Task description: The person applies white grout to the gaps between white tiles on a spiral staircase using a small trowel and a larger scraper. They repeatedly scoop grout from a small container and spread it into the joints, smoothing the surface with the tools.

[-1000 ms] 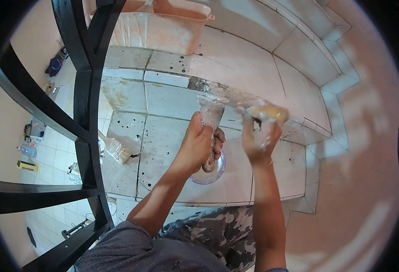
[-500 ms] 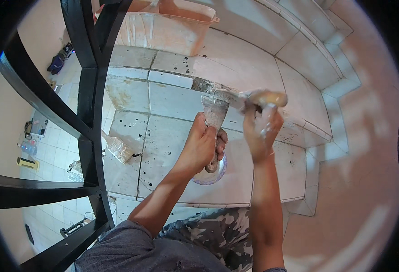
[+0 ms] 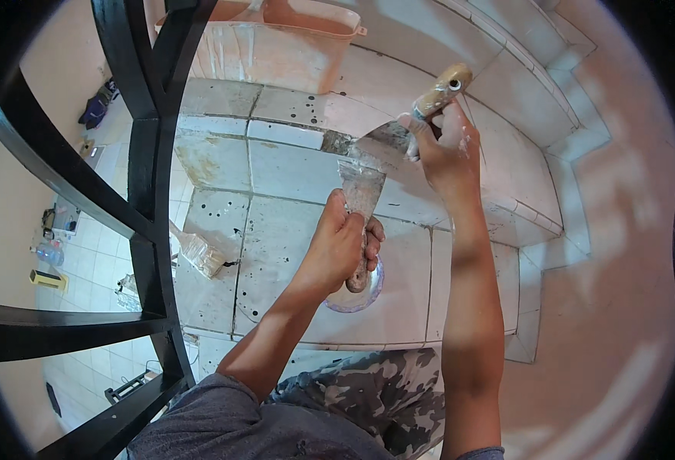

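Note:
My left hand is wrapped round the handle of a worn, plaster-smeared putty knife, its wide blade pointing away from me. In my right hand is a second putty knife with a yellowish wooden handle. Its blade slants down to the left, toward the step edge just beyond the left blade. White paste marks my right fingers. Along that tiled step edge, a dark, rough patch shows where edging tile is absent. Partly behind my left hand lies a clear round dish or lid.
A peach-coloured plastic tub stands on the step above. To the left, a paintbrush rests on the speckled tile beside a black metal railing. More tiled steps rise at upper right along a pinkish wall.
My right hand has lifted and turned, swinging the wooden handle up and away, so the blade now shows clearly. My left hand and its putty knife have hardly moved.

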